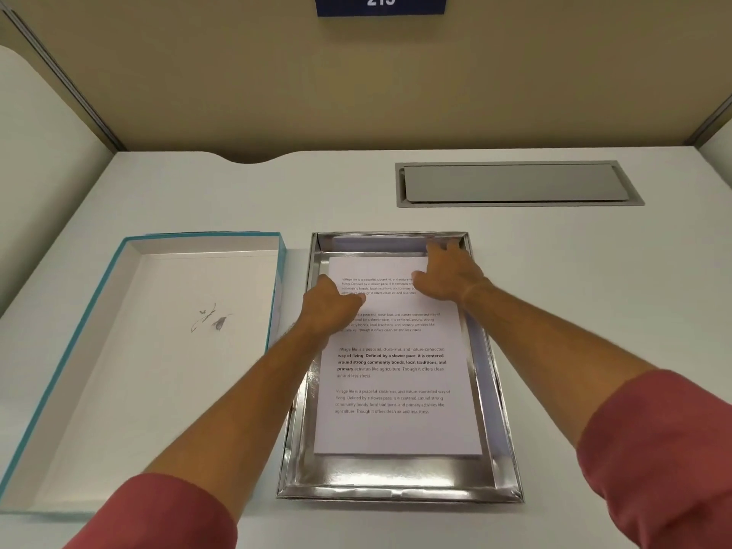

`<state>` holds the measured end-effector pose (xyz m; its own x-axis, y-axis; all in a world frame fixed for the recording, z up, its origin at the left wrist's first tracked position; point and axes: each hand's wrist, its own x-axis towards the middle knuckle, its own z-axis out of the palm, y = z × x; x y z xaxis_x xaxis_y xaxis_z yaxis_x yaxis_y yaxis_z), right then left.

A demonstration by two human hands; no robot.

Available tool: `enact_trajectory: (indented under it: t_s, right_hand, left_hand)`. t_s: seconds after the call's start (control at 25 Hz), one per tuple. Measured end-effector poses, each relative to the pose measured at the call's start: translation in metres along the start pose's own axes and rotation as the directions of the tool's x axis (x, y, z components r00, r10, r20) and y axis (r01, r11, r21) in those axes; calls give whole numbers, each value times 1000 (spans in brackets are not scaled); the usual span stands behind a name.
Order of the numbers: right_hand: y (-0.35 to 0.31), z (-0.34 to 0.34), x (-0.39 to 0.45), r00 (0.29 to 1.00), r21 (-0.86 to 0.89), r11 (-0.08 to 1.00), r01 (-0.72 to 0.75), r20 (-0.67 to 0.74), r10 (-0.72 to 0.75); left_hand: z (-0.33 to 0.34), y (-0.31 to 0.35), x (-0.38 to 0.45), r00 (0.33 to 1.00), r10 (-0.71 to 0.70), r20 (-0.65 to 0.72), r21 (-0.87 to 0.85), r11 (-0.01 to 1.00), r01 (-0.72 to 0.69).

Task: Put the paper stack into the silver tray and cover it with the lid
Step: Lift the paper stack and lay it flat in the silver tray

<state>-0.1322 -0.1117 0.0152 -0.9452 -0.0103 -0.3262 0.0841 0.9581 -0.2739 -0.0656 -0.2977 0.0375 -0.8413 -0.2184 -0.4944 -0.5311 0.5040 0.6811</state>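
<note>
Left of the tray (400, 479) your lid (150, 350) lies upturned on the bench (574, 311), its white inside facing you, teal rim around it, just beside the tray's left wall. Your left hand (330, 307) rests on the stack (396, 429) near the tray's far left corner, fingers curled together and pressing down on the top sheet. The stack lies flat inside the tray, printed side up, with a band of silver floor showing along the tray's near end. Your right hand (447, 275) sits toward the tray's far right corner, fingers spread apart over the stack's far edge. Beyond the tray, a grey hatch (515, 184) is set into the bench.
</note>
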Motion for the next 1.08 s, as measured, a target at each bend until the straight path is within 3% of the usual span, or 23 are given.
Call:
enact_trajectory:
  t_s: [0.2,0.44,0.72,1.08]
  right_hand:
    - [0,2,8,998,-23,1000,-7,68,9]
    - [0,-2,-40,994,310,950,-38,-90,69]
    - [8,12,-113,978,577,796,-183,26,206]
    - [12,17,-130,983,569,805,-167,29,183]
  left_hand:
    - [0,-1,0,1000,9,6,-34,999,-9]
    - [1,-11,-13,1000,15,21,-45,999,-14]
    - [3,-32,-37,998,-41,54,-82,996,45]
    - [6,-38,-52,998,-23,50,-74,997,26]
